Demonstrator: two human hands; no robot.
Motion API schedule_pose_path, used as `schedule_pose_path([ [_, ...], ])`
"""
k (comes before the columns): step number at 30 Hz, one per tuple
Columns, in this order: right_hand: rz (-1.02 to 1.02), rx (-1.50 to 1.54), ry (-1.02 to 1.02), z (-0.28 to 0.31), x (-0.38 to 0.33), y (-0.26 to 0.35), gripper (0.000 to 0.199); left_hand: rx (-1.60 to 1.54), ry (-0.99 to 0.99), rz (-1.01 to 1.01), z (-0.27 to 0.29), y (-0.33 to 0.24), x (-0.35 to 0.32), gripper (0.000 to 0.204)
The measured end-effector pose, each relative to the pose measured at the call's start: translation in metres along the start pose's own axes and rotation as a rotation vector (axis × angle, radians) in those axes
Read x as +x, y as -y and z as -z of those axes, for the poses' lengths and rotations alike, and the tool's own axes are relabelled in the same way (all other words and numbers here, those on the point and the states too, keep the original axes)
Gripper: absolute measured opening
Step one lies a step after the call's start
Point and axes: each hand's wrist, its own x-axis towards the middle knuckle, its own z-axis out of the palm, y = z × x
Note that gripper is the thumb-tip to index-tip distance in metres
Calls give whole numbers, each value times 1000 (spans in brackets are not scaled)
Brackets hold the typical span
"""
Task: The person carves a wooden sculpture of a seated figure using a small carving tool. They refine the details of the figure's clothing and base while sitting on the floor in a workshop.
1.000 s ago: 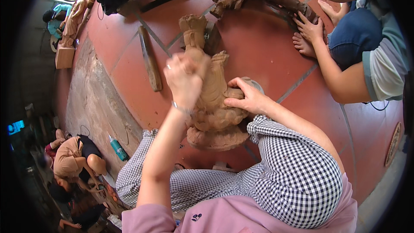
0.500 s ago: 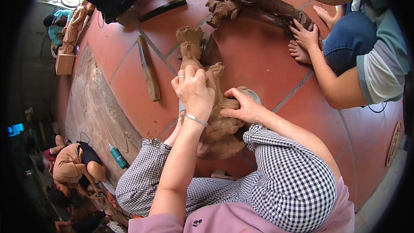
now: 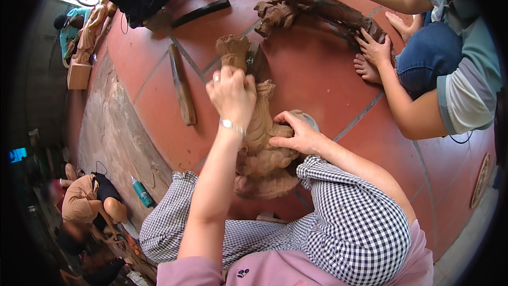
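Observation:
A brown wooden carving [image 3: 263,140] lies between my legs, its carved head end [image 3: 233,48] pointing away from me and its broad rounded base close to my lap. My left hand [image 3: 232,94] is closed against the narrow part below the head end. Its fingers curl under, and whatever they hold is hidden. My right hand [image 3: 301,133] grips a rounded bulge on the carving's right side, thumb near and fingers over the far side. Part of a pale round object [image 3: 310,122] shows beyond that hand.
A wooden bar [image 3: 182,86] and a dark curved tool [image 3: 201,12] lie on the red tiles. At the right, a co-worker's hand [image 3: 377,47] steadies another dark carving [image 3: 338,9]. A teal power tool [image 3: 142,191] lies left of my knee.
My left hand has moved slightly away from me and left along the carving, toward its head end. My right hand keeps its hold in nearly the same place.

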Motion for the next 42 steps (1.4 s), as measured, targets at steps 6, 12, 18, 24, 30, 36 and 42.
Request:
schedule_pose_path([
  [6, 25, 3, -42, 1, 1, -11, 75, -65, 12, 2, 13, -10, -20, 31],
  [12, 49, 12, -23, -1, 2, -5, 77, -216, 34, 98, 19, 10, -14, 36],
  [18, -6, 18, -7, 3, 0, -1, 78, -519, 24, 113, 19, 11, -24, 24],
  [24, 4, 29, -17, 2, 0, 1, 76, -749, -9, 232, 15, 32, -42, 18],
  [30, 0, 15, -16, -2, 0, -2, 74, -842, 19, 327, 6, 34, -6, 15],
  [36, 9, 47, -37, 1, 0, -4, 74, -565, -16, 224, 20, 13, -40, 27],
  [42, 28, 27, -36, -3, 1, -4, 73, -445, -79, 256, 11, 14, -3, 29],
])
